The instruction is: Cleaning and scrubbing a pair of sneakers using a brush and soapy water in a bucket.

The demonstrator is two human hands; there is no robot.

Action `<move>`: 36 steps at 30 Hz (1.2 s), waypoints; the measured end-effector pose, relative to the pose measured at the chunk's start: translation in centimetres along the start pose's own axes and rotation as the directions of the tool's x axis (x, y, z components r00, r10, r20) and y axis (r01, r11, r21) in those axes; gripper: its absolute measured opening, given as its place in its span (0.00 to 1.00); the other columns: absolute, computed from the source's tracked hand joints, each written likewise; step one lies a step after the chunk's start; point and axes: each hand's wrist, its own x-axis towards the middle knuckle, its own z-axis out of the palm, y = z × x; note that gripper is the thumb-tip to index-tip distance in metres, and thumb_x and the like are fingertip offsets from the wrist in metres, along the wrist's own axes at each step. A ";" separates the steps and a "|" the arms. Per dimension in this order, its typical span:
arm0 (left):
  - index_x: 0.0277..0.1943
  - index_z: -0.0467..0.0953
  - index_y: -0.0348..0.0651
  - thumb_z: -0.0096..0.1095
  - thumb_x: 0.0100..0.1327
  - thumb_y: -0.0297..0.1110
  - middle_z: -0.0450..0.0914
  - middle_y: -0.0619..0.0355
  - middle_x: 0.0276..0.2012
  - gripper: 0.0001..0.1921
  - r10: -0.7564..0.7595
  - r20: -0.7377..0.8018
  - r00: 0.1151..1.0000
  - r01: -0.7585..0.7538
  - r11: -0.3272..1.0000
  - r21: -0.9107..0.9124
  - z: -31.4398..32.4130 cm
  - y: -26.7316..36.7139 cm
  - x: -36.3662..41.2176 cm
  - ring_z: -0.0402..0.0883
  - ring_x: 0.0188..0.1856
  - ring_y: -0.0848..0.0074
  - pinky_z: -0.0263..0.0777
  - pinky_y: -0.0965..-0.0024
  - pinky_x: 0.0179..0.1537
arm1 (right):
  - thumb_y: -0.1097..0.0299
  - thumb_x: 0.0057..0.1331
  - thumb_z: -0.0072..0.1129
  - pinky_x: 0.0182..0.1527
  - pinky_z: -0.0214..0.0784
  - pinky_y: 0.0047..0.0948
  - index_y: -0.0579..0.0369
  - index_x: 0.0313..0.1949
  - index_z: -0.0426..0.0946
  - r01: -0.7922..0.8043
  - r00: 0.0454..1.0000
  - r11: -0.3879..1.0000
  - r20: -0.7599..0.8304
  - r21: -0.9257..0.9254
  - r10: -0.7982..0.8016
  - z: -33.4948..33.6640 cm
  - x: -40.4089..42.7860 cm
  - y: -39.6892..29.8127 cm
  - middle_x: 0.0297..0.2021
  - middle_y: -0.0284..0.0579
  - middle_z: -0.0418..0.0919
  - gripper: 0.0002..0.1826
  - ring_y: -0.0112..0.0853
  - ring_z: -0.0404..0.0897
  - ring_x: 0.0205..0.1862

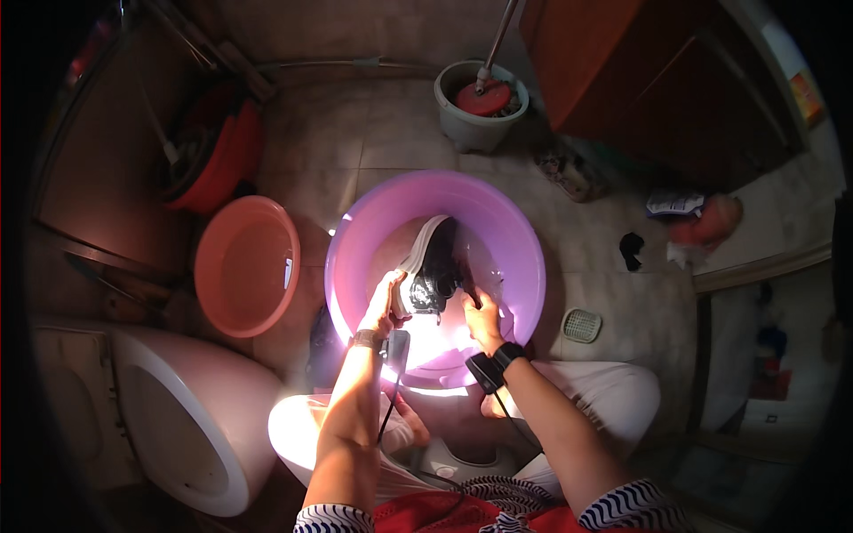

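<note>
A black shoe with a white sole point(436, 266) is held over the large purple plastic basin point(523, 266), tilted with its sole towards the left. My left hand point(383, 303) grips the shoe at its lower left end. On the right, my right hand point(481, 316) is closed on a dark brush-like tool point(470, 276) beside the shoe's opening; its bristles cannot be made out. Strong sunlight washes out the lower part of the basin. Both wrists wear dark straps with small boxes and cables.
An orange basin point(246, 266) and a toilet point(200, 426) stand to the left. A mop bucket point(481, 126) stands beyond the purple basin. A small green soap dish point(581, 325) and a black cloth item point(631, 251) lie on the floor at the right.
</note>
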 end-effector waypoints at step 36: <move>0.44 0.73 0.43 0.45 0.55 0.66 0.75 0.56 0.25 0.32 0.048 0.134 0.990 -0.033 0.993 -0.114 -0.6 0.2 -1.0 0.77 0.22 0.67 0.73 0.61 0.24 | 0.55 0.65 0.53 0.43 0.67 0.32 0.55 0.61 0.64 0.068 0.975 0.974 -0.223 0.214 -0.019 -0.9 2.0 -4.8 0.46 0.47 0.75 0.28 0.34 0.74 0.40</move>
